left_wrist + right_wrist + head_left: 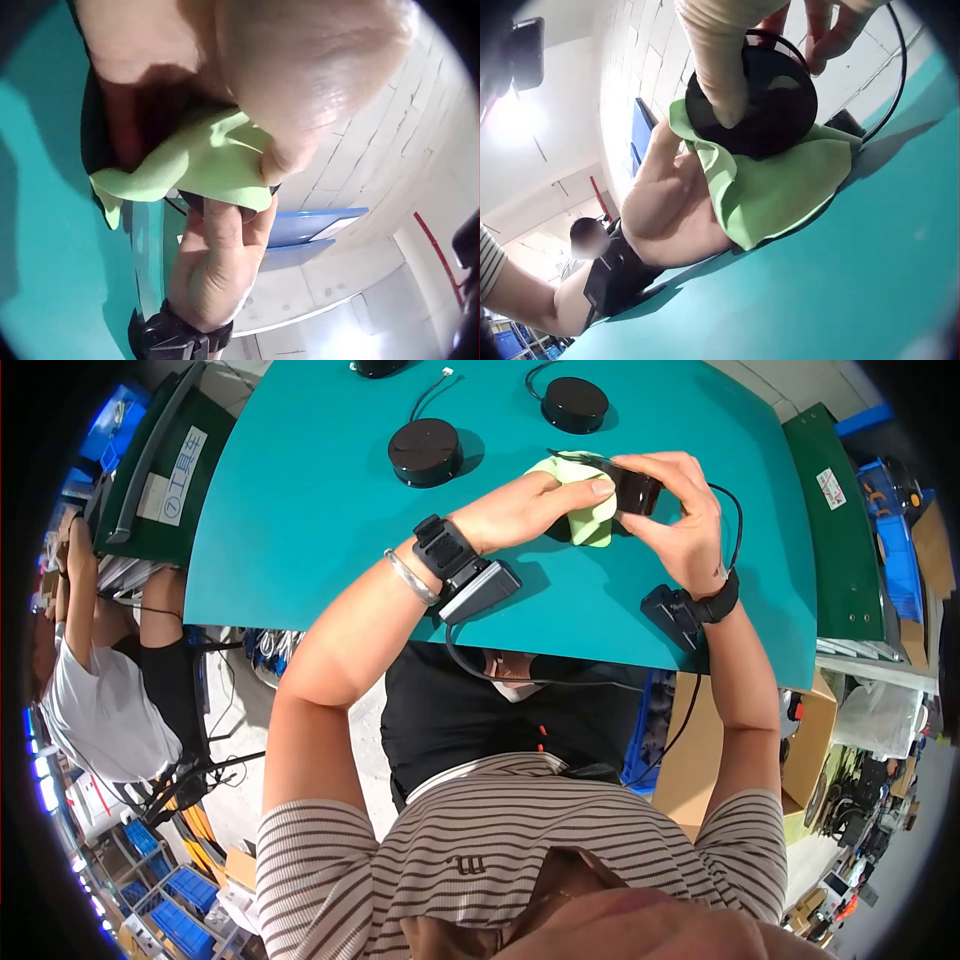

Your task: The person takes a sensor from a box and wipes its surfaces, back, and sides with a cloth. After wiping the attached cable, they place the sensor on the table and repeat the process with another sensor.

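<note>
"One black disc [780, 116], held in the right hand [690, 515]: thumb on its face, fingers curved round the far rim. What does your feed give for the other side?"

"Left hand [530, 508] pinches a pale green cloth [593, 532] against the black disc, thumb uppermost. So the disc sits between both hands, over the teal table [600, 610]. I log a black cable [901, 82] looping beside the right hand."

"Containers?"

"Below the right forearm, past the near table edge: cardboard box [688, 760], contents I cannot tell. Blue crate [645, 745] just left of it. Well right of the right hand, beyond the table: blue bin [903, 560], small things in or about it too blurred for me to name. Far behind and left of the left hand, blue bins [185, 925] on a rack; contents unclear from here."

"Pose?"

"Forearms reach forward and converge. Left one slants inward, a silver bangle [410, 577] behind its wrist strap [443, 545]; right one runs straighter, its hand turned in to face the left hand. Ahead and left of the left hand lies a second disc [425, 452]; ahead of both hands, a third disc [575, 405]."
</note>
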Tool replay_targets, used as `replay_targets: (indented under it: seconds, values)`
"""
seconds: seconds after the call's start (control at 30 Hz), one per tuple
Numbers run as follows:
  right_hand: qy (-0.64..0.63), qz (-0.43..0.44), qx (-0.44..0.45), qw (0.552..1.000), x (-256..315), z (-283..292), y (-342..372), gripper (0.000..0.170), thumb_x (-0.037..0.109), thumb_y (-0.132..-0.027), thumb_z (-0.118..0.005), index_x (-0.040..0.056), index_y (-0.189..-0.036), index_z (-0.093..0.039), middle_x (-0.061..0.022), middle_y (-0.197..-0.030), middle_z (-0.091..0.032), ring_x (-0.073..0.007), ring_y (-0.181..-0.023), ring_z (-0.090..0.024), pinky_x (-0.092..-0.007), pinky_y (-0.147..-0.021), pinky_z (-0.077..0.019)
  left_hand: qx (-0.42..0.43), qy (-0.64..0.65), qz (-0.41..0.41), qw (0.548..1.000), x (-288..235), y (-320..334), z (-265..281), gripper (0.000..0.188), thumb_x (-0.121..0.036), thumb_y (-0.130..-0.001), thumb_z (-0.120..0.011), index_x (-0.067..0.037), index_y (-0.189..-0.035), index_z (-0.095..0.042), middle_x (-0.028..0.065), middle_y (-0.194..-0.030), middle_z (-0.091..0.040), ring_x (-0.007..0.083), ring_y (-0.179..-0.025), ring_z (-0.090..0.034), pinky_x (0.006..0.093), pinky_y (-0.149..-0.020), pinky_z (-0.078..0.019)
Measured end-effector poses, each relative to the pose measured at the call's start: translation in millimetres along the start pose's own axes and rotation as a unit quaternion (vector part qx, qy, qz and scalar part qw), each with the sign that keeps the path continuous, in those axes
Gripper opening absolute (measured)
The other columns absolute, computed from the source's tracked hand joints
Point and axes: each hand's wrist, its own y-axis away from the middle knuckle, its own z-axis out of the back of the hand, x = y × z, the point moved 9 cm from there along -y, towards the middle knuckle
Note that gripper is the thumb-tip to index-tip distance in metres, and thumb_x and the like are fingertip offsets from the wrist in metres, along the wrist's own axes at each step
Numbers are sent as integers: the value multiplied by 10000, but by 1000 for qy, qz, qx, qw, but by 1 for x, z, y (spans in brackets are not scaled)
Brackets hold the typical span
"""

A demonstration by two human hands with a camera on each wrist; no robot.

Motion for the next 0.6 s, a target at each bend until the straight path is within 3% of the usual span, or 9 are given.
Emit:
replay_targets:
  seconds: [0.3, 0.4, 0.5, 0.6]
  values:
    - [-34, -18, 6, 999, -3, -9, 3, 494, 9, -610, -734, 114, -1090, -684, -57, -1029, -628, -212, -924, -573, -312, -825, -481, -20, 8, 28, 999, 4, -1, 1, 560, -516, -956, -444, 0, -1118, -587, 41, -980, -608, 105, -900, -510, 246, -804, -411]
    - [-100, -26, 19, 995, -10, -14, 2, 502, 15, -670, -730, 99, -1158, -645, -66, -1064, -621, -200, -949, -585, -310, -850, -484, -23, 21, 49, 998, 4, 0, 1, 556, -510, -960, -438, -4, -1147, -573, 41, -1003, -604, 106, -915, -517, 250, -824, -417]
    - [-214, -109, 48, 970, -23, -27, 7, 495, 37, -763, -715, 85, -1238, -582, -71, -1103, -613, -154, -995, -590, -287, -866, -484, -46, 76, 34, 995, 11, -4, 3, 570, -514, -964, -430, -8, -1198, -550, 51, -1072, -600, 116, -984, -541, 266, -877, -426]
    - [-281, -163, 43, 945, -29, -31, 11, 501, 26, -755, -709, 88, -1237, -587, -76, -1148, -611, -146, -1017, -588, -291, -881, -484, -52, 89, 46, 994, 10, -2, 6, 573, -507, -966, -439, -5, -1229, -532, 57, -1114, -598, 119, -1027, -551, 274, -899, -432]
